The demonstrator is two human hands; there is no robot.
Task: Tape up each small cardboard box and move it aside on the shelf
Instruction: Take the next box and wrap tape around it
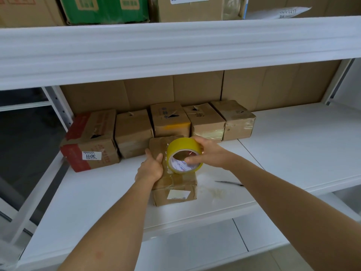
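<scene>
A small cardboard box (175, 189) with a white label on its front lies near the front of the white shelf (97, 192). Clear tape runs along its top. My left hand (151, 168) presses on the left part of the box top, thumb up along the side. My right hand (209, 152) grips a yellow tape roll (184, 154) just above the box top, one finger through the roll's core. Several more small boxes (170, 120) stand in a row behind, some with open slits in their tops.
A thin pen-like tool (229, 182) lies on the shelf right of the box. A larger box with red stripes (89, 141) stands at the left end of the row. Flat cardboard (195, 90) lines the back. The upper shelf beam (175, 47) hangs above.
</scene>
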